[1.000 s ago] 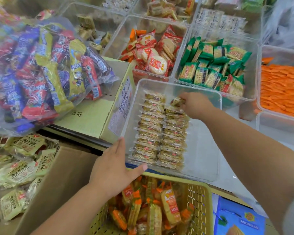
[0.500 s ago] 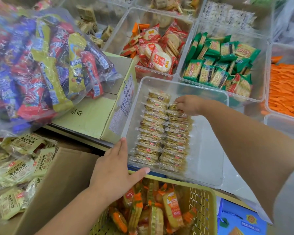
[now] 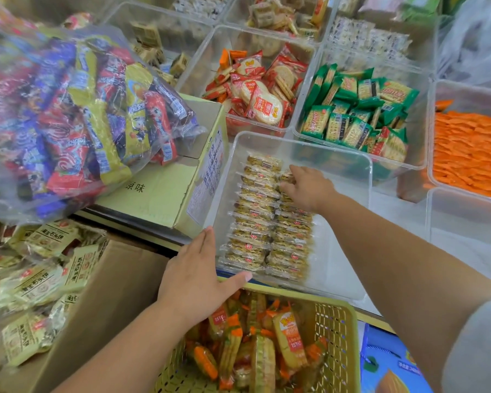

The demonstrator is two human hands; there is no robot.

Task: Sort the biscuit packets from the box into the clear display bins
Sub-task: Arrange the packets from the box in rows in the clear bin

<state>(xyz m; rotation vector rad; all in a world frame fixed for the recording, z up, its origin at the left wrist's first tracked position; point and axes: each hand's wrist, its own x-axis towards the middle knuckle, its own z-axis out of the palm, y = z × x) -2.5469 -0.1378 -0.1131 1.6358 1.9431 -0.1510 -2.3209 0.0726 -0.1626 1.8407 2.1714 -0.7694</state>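
Clear-wrapped golden biscuit packets (image 3: 255,219), two rows in centre clear bin (image 3: 347,236); left hand (image 3: 196,279) fingers straight on rim; right hand (image 3: 309,188) grip unclear.

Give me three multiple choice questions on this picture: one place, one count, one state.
1. Where on the rectangular clear plastic bin does the left hand rest? A) near left corner B) far right corner C) its floor
2. How many rows of clear-wrapped biscuit packets lie inside? A) one B) two C) four
3. The right hand is: A) outside the bin B) touching the right row's far end C) lifting the bin
Answers: 1A, flat fingers lie there; 2B, rows run side by side; 3B, fingertips meet packets.
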